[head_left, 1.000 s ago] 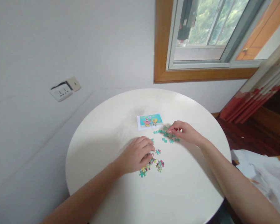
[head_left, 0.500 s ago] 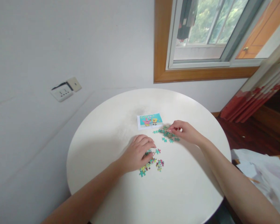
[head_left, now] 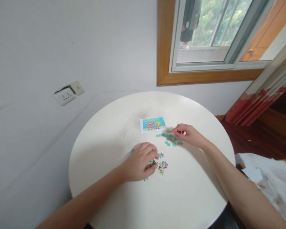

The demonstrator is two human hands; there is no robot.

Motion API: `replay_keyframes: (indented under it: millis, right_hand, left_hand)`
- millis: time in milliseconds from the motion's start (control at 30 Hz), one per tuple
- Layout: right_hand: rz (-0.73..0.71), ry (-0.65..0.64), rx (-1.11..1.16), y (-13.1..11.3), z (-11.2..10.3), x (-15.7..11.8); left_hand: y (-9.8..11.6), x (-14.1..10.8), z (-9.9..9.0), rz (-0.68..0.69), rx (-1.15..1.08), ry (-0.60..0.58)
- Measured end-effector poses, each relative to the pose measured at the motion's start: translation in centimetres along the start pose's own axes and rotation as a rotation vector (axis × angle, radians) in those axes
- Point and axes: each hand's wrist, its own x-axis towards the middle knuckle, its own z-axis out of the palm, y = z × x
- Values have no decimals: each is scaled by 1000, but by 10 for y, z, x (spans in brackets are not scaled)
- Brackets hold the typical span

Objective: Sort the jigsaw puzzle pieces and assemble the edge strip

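My left hand [head_left: 141, 161] lies palm down over a partly joined jigsaw puzzle [head_left: 152, 162], hiding much of it; its fingers are curved, thumb and forefinger apart. Just right of the fingertips are a small joined cluster [head_left: 162, 168] with yellow and pink print and a turquoise and pink puzzle piece [head_left: 161, 155]. Farther right, my right hand [head_left: 187, 134] pinches thumb and forefinger together at the pile of loose turquoise puzzle pieces [head_left: 171, 138]. The piece between those fingertips is mostly hidden. Behind both hands lies a picture card [head_left: 153, 124] with two cartoon figures.
Everything rests on a round white table [head_left: 105, 136] against a pale wall with a socket [head_left: 64, 96]. A wood-framed window [head_left: 205, 74] is behind, with a red and cream curtain [head_left: 252, 100] at right. White plastic sheeting [head_left: 269, 181] lies beside the table's right edge.
My left hand has shifted slightly toward me and now covers more of the joined puzzle, uncovering a turquoise bit behind it. My right hand stays pinched at the pile.
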Motion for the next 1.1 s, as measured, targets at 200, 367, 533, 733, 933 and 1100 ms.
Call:
replay_keyframes:
  millis: [200, 367, 533, 733, 933, 1100]
  right_hand:
    - [31, 16, 13, 1, -2, 0]
    - [34, -2, 25, 0, -1, -1]
    - [39, -8, 25, 0, -1, -1]
    - [43, -5, 20, 2, -1, -1]
    - [76, -7, 32, 2, -1, 0]
    - [81, -17, 39, 3, 0, 0]
  left_hand:
    - [12, 6, 5, 135, -2, -143]
    - [6, -1, 8, 150, 31, -166]
    - [-16, -16, 9, 176, 61, -75]
    - [-19, -21, 2, 102, 77, -21]
    - [-7, -10, 9, -142, 156, -66]
    - [-13, -13, 14, -181, 137, -74]
